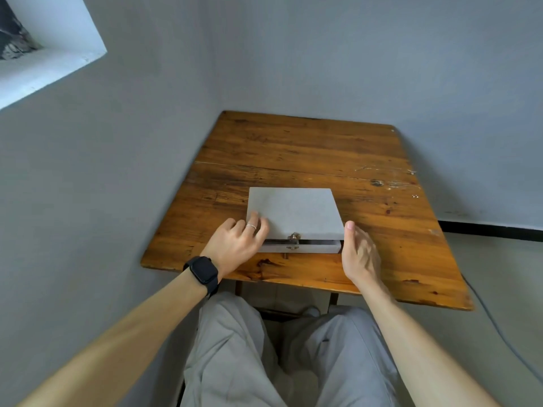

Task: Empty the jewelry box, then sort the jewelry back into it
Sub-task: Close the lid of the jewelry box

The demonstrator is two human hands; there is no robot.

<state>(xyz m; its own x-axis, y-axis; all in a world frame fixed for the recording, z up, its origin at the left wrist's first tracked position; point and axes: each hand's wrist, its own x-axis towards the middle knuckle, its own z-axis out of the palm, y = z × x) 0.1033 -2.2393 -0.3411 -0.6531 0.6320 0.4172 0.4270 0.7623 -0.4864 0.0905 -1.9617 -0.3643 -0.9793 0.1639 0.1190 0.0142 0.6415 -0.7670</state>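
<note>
Grey-walled corner, wooden table (293, 148). Box (311, 247) sits by the table's near edge, lid (293, 211) ajar. Left hand (232, 245) grip holds the lid's left corner. Right hand (359, 251) grip is wide, thumb at the box's right corner. Likely opening; next, lift the lid fully.

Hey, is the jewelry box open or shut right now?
Slightly open: the lid is lifted off the base at the front, and a dark gap shows between them.
</note>
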